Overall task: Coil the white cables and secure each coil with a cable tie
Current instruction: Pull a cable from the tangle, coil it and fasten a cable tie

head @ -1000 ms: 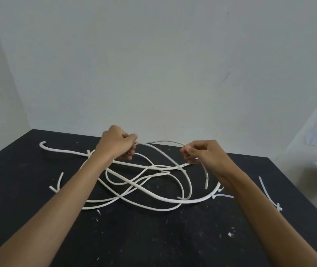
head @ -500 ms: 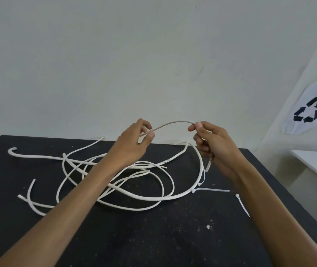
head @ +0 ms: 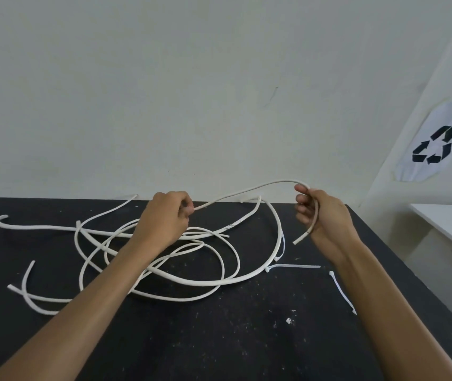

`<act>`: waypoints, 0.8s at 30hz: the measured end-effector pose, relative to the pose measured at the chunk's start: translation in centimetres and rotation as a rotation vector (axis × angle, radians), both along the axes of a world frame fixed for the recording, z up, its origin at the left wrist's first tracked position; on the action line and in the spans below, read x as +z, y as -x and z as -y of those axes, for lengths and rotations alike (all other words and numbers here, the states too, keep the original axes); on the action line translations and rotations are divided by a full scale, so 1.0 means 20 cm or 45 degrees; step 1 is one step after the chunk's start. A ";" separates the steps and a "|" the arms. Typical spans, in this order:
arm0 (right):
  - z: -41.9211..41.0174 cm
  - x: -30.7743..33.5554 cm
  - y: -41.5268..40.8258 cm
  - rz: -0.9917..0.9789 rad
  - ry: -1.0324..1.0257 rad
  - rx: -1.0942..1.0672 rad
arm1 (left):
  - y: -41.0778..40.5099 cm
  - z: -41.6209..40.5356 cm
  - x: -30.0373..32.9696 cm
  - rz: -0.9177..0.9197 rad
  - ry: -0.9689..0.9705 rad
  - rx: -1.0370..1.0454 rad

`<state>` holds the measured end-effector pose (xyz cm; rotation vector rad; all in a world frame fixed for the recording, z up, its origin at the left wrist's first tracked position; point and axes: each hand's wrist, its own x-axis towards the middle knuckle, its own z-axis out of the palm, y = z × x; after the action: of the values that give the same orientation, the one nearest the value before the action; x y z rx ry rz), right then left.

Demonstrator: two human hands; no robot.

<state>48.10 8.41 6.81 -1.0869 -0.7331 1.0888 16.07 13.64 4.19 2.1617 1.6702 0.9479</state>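
At far left we note one cable end (head: pixel 0 219) curled into a hook, lying flat on the black table (head: pixel 219 339). A short curved cable piece (head: pixel 27 287) sits near the front-left edge, crossing another strand. Btwn these and table centre lies the white cable tangle (head: pixel 164 259): several loops overlapping, none coiled, none tied.

Our left hand (head: pixel 165 217) hovers above the tangle w/ fingers curled round a strand; the strand exits at the thumb side. Grip reads as a closed pinch, not a full fist. From there the held cable span (head: pixel 247 191) arcs up and rightward, clear of the table, to our right hand (head: pixel 321 215). The right hand pinches the cable near its end, thumb and forefinger on top, remaining fingers loosely curled; the free end (head: pixel 300 239) hangs down past the palm, off the table.

Right of the tangle, a cable tie (head: pixel 293 266) lies flat, its head just beside the outermost loop. A second cable tie (head: pixel 341 291) lies near the right table edge, apart from the first. A recycling sign (head: pixel 433 144) is on the right wall.

Step in hand, as we judge it: start of coil no. 1, i.e. end located and first span drawn out. No tie used yet, so task is at an early stage.

Next move req.: bring the left-hand strand to the right hand to close loop one, then feed more length. Expect snagging where strands cross; free the cable from the pile gradually, w/o jerking.
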 end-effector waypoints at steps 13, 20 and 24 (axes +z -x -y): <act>0.04 -0.08 -0.01 0.065 0.130 -0.047 | 0.12 0.02 0.07 0.020 -0.065 0.037; 0.05 -0.03 0.20 0.716 -0.080 0.150 | -0.01 0.08 0.07 -0.231 0.118 -0.255; 0.05 -0.06 0.35 0.808 -0.086 0.435 | -0.16 0.13 0.13 0.035 0.048 -0.431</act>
<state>41.00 7.32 5.57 -1.2905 -1.4909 0.9887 19.17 11.02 6.82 2.2953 1.2420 0.8356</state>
